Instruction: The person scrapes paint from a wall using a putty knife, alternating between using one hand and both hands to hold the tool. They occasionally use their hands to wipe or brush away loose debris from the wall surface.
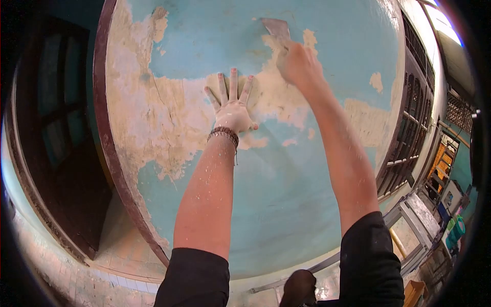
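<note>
My left hand (232,110) lies flat on the wall with its fingers spread, over a patch of bare beige plaster (189,97). It wears a brown beaded bracelet (224,134), and flecks of dust cover the forearm. Higher and to the right, my right hand (302,65) is wrapped round a scraper (276,29). The scraper's wide blade points up and left at the blue paint (215,36), close to the ragged edge of the bare plaster. Whether the blade touches the wall cannot be made out.
A dark door (61,128) stands at the left beside a maroon frame (105,102). Barred windows (411,102) are on the right. Metal frames (409,225) and a green container (455,230) sit at the lower right.
</note>
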{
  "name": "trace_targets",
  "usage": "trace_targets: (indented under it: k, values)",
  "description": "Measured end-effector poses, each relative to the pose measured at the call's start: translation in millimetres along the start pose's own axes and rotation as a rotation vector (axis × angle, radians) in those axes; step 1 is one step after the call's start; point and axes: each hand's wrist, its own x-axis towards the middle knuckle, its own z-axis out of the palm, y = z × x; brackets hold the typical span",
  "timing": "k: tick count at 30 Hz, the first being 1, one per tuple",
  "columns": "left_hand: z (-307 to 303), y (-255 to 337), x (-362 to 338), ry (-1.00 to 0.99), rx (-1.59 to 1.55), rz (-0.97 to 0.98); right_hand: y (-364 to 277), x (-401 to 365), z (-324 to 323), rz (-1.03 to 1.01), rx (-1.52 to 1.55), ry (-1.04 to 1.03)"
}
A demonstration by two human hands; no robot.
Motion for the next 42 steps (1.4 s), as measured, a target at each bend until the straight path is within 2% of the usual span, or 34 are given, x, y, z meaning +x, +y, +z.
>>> trace_targets:
  k: [3, 7, 9, 12, 15, 19, 21, 25, 27, 30, 34, 42]
  values:
    - [-2, -4, 5, 0.016, 0.011, -0.004, -5, 4, -10, 0.046, 0.055, -0.035]
    - [2, -3, 2, 0.035, -0.019, 0.010, 24, -59, 23, -0.069, -0.036, 0.046]
    - [3, -4, 5, 0.060, -0.027, 0.001, 25, -71, 24, 0.001, 0.009, -0.011]
    - [5, -3, 3, 0.072, -0.028, 0.000, 28, -25, 14, -0.008, -0.059, -0.012]
    - [5, -2, 2, 0.065, -0.023, -0.017, 13, -23, -10, -0.018, -0.009, -0.031]
    - [5, 0, 5, 0.048, -0.004, -0.032, 36, -87, 26, -0.099, -0.058, 0.003]
    - [6, 1, 4, 0.052, -0.001, -0.035, 32, -97, 28, -0.023, 0.016, -0.083]
    - [2, 3, 1, 0.042, -0.007, -0.054, 23, -77, 12, 0.044, -0.072, -0.206]
    - [2, 6, 0, 0.028, -0.008, -0.070, 29, -83, 3, -0.001, -0.005, -0.103]
    - [5, 5, -1, 0.025, -0.008, -0.069, 52, -95, 21, -0.063, -0.029, -0.095]
    - [6, 5, -2, 0.020, -0.007, -0.078, 45, -63, 27, -0.063, 0.089, -0.078]
    - [12, 0, -8, 0.025, -0.041, -0.059, 32, -81, 36, -0.085, -0.073, -0.139]
